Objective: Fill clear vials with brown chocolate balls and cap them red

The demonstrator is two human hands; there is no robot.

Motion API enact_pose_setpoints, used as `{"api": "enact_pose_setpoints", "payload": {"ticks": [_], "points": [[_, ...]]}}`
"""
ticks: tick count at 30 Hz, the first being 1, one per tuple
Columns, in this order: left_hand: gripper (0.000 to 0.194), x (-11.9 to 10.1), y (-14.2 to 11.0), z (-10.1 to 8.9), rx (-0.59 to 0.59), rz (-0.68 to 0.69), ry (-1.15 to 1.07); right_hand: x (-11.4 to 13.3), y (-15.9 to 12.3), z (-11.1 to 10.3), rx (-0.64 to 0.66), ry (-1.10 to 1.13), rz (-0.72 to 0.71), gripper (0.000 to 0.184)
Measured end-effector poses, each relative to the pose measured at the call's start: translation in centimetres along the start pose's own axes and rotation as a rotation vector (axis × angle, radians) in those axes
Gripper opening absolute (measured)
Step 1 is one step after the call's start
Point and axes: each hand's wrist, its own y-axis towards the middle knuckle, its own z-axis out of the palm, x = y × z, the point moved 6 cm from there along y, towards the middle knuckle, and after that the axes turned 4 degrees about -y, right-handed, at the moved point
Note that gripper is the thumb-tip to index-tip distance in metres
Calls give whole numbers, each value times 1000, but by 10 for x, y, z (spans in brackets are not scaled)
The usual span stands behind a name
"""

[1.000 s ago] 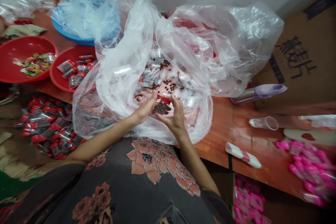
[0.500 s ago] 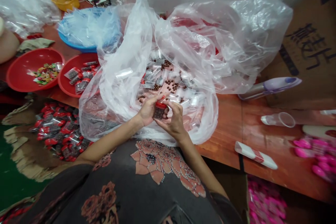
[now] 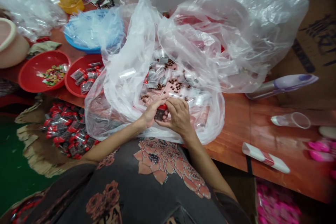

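Head view: left hand (image 3: 151,114) and right hand (image 3: 180,117) close together, grip narrow on red-capped pack of brown beads (image 3: 160,112), pack held over open clear plastic bag (image 3: 131,42). Small packets (image 3: 157,73) and loose beads (image 3: 173,84) inside bag. Bag on wooden tabletop (image 3: 231,129), just beside red bowl (image 3: 68,84) of filled packs (image 3: 88,75).

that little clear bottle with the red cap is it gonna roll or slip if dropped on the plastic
The small clear bottle looks rigid and, packed with dark beads, probably feels heavy for its size. Its squarish body suggests it would slide rather than roll far. Smooth plastic may slip a little; the left hand and right hand both hold it.
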Motion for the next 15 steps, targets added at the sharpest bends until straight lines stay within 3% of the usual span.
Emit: {"api": "enact_pose_setpoints", "payload": {"ticks": [4, 7, 9, 12, 14, 15], "points": [[63, 4, -5, -4, -90, 96, 117, 7, -1, 7, -1, 18, -22, 72], [61, -26, -9, -15, -131, 251, 292, 6, -3, 17, 34, 74, 37, 78], [57, -78, -18, -34, -252, 495, 440, -2, -6, 28, 128, 101, 84, 78], [48, -178, -47, -84, -571, 895, 622, -20, -12, 40, 313, 117, 109, 65], [39, -235, -66, -125, -745, 1045, 732, -32, -12, 43, 397, 95, 103, 53], [36, -256, -71, -146, -810, 1037, 797, -36, -9, 44, 419, 78, 93, 45]]}}
